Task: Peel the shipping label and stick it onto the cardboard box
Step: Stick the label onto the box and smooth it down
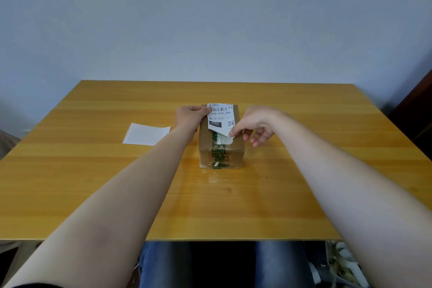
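Fingertips [235,132] of the right hand [258,124] were seen pinched on the near right corner of the shipping label [221,116], while the other fingers of that hand were left loosely curled, holding nothing. The label's far left corner was gripped between the thumb and fingers of the left hand [190,116], at the far left edge of the box top.

The label was held printed side up over the top of the cardboard box [221,158], which stood on the wooden table [93,170]. Its near end was lifted clear of the cardboard and curled, with green printed tape [219,153] exposed beneath it. Whether the far end had been pressed down could not be told. A blank white sheet [147,134], judged to be the peeled backing, lay flat on the table to the left, apart from the box.

Peeling was therefore judged complete, and the sticking step was judged to be in hand. For the next move, the label would need to be kept taut between both pinches, squared to the box edges, and lowered from the far end toward the near end. Pressure would then need to be smoothed along it so that no crease or bubble was trapped.
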